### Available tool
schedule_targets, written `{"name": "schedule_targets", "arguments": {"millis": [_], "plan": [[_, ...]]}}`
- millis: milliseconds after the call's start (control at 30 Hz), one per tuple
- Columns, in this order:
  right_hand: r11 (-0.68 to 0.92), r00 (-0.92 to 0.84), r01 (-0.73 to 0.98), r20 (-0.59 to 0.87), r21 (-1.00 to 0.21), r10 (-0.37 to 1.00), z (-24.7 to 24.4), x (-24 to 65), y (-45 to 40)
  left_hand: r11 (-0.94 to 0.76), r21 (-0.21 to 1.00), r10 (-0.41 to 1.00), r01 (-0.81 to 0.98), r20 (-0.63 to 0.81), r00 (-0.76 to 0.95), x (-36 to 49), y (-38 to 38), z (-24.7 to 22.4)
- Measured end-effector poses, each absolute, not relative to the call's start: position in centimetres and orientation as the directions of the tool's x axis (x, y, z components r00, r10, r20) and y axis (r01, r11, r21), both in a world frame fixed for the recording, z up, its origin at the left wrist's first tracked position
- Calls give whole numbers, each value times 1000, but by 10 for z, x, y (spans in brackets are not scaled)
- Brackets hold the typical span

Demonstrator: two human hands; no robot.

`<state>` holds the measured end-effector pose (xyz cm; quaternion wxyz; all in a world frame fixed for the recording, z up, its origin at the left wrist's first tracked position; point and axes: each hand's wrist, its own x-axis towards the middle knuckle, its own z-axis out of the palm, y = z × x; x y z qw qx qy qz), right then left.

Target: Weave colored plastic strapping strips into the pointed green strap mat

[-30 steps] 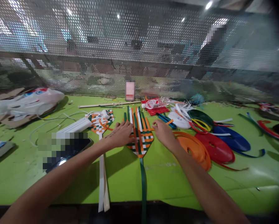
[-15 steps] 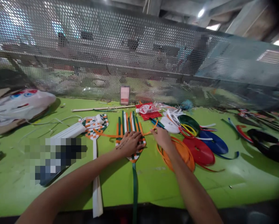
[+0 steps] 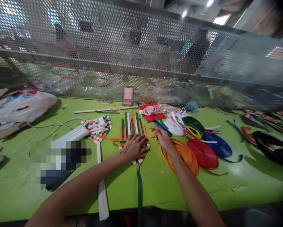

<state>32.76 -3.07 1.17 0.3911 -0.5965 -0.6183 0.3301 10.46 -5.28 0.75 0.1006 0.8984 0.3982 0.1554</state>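
My left hand (image 3: 134, 146) lies flat, fingers spread, on a woven piece (image 3: 137, 160) of orange, white and green plastic strips. Loose strip ends fan out beyond its fingertips, and a long green strip (image 3: 139, 186) trails from the near point over the table edge. An orange strip (image 3: 109, 138) crosses the piece sideways, partly hidden under the fingers. To the right, my right hand (image 3: 163, 138) is raised beside that strip's right end, index finger stretched out and fingers loosely apart. A finished-looking woven piece (image 3: 94, 134) with a white tail lies on the left.
Rolls of orange (image 3: 188, 157), red (image 3: 204, 154), blue (image 3: 218, 145) and white strip lie on the right. A white power strip (image 3: 72, 135) and blurred dark object lie left. A plastic bag (image 3: 25, 104) sits far left. A perforated metal screen (image 3: 108, 56) stands behind the green table (image 3: 167, 192).
My right hand has loosened from the orange strip's end, and its index finger now points out. My left hand stays on the woven piece. The view has shifted slightly.
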Motion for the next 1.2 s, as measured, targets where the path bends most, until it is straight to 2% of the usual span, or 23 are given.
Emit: {"name": "schedule_targets", "arguments": {"millis": [100,200,333,500,600,733,800,833,900,967,1033,1100,1200], "plan": [[69,3,440,78,-895,997,11,325,-30,-664,298,746,686,200,636,105,-53,8],[133,-10,503,148,-854,989,13,322,-30,-671,293,741,682,211,638,105,-53,8],[143,-26,590,158,-794,987,14,318,-32,-665,273,747,695,233,623,106,-54,6],[154,11,609,202,-778,979,13,317,-34,-663,283,748,693,218,627,106,-55,6],[95,115,536,184,-839,976,10,321,-32,-657,286,753,698,208,624,106,-55,8],[-33,210,285,28,-958,977,9,326,-28,-657,277,754,701,203,625,106,-55,9],[-74,212,231,-24,-970,977,10,329,-28,-658,275,752,701,198,629,106,-55,10],[-94,204,262,-40,-960,978,11,330,-29,-660,274,750,699,195,632,106,-55,10],[-121,185,429,-44,-895,982,14,332,-32,-666,270,745,696,195,638,106,-55,10],[-109,146,646,-17,-755,989,16,332,-35,-671,265,740,692,197,643,106,-55,10],[-64,96,794,21,-604,995,17,330,-37,-670,264,742,694,195,642,106,-55,9],[-26,50,841,29,-540,998,18,326,-39,-665,266,746,698,188,639,106,-54,9],[5,14,809,28,-588,999,20,320,-40,-662,261,749,703,195,633,106,-54,8]]}}
